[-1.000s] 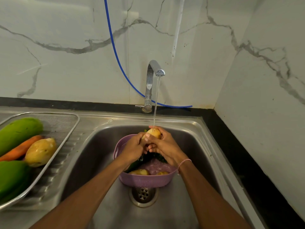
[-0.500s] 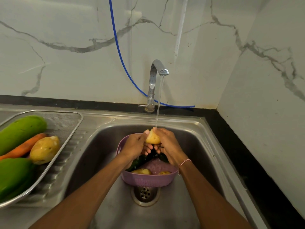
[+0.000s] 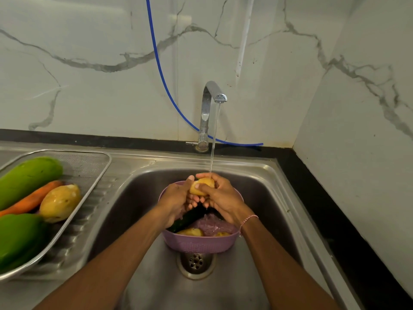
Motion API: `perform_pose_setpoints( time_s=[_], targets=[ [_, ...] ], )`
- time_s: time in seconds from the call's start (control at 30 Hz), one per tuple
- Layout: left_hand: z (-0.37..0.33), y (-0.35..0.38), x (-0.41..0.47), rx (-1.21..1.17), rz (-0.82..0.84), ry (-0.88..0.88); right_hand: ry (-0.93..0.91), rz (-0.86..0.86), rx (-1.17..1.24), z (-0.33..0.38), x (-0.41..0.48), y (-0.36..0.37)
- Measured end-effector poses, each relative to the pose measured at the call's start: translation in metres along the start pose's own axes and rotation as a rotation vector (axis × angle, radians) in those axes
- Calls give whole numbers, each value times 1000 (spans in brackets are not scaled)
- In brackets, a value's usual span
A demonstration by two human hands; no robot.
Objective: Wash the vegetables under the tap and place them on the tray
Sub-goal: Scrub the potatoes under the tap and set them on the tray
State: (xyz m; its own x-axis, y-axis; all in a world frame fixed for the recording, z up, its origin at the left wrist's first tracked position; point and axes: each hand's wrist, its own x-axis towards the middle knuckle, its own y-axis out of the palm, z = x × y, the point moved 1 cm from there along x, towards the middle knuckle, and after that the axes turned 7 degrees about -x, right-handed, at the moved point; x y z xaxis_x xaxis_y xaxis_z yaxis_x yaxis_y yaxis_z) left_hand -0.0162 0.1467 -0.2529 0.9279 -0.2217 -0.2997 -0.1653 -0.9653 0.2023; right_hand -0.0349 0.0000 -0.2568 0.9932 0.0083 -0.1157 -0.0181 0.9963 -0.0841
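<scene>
A yellow potato [image 3: 204, 184] is held between my left hand [image 3: 176, 201] and my right hand [image 3: 220, 198] under the running tap [image 3: 212, 92], whose stream lands on it. Both hands hover over a purple basket [image 3: 196, 243] in the sink [image 3: 263, 193]; inside it lie a dark green vegetable [image 3: 190, 218] and two more potatoes [image 3: 191, 232]. On the left, the steel mesh tray [image 3: 91, 166] holds two large green vegetables [image 3: 29, 175], a carrot [image 3: 33, 199] and a washed potato [image 3: 59, 202].
The drain [image 3: 196, 261] lies just in front of the basket. A blue hose [image 3: 161, 70] hangs down the marble wall behind the tap. A black counter strip [image 3: 335, 220] borders the sink's right side next to the side wall.
Both hands have kept turning the potato under the stream; my right thumb now lies across its front. The view has shifted slightly; the tray's contents have not moved.
</scene>
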Motion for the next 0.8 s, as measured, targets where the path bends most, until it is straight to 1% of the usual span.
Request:
perform_pose_setpoints(
  time_s=[0.07,0.13,0.27,0.37,0.43,0.5,0.53,0.6,0.63,0.67,0.7,0.73,0.8],
  targets=[
    [1,-1,2,-3,-4,-16,15,-78,-26,2,-2,1],
    [3,-5,5,-3,7,-14,77,-114,28,2,-4,-1],
    [1,-23,10,-30,32,12,191,-22,129,3,-8,-5],
    [-5,-34,5,107,26,51,266,60,65,4,-14,-2],
    [-12,-39,-1,228,21,53,298,87,-36,8,-18,5],
    [-21,-40,-7,351,24,41,296,82,-214,17,-23,13],
    [-25,-38,-8,418,30,34,268,79,-378,24,-26,16],
    [-32,-35,-12,584,48,39,156,68,-840,39,-32,20],
    [-36,-32,-15,653,55,58,84,55,-1023,46,-35,23],
    [-40,-31,-18,690,50,91,21,27,-1131,53,-38,27],
    [-45,-30,-22,712,35,133,-23,-15,-1176,56,-38,29],
    [-52,-29,-26,727,13,186,-54,-64,-1164,61,-39,33],
    [-66,-23,-32,792,-31,313,-92,-161,-1069,67,-40,36]
  ],
)
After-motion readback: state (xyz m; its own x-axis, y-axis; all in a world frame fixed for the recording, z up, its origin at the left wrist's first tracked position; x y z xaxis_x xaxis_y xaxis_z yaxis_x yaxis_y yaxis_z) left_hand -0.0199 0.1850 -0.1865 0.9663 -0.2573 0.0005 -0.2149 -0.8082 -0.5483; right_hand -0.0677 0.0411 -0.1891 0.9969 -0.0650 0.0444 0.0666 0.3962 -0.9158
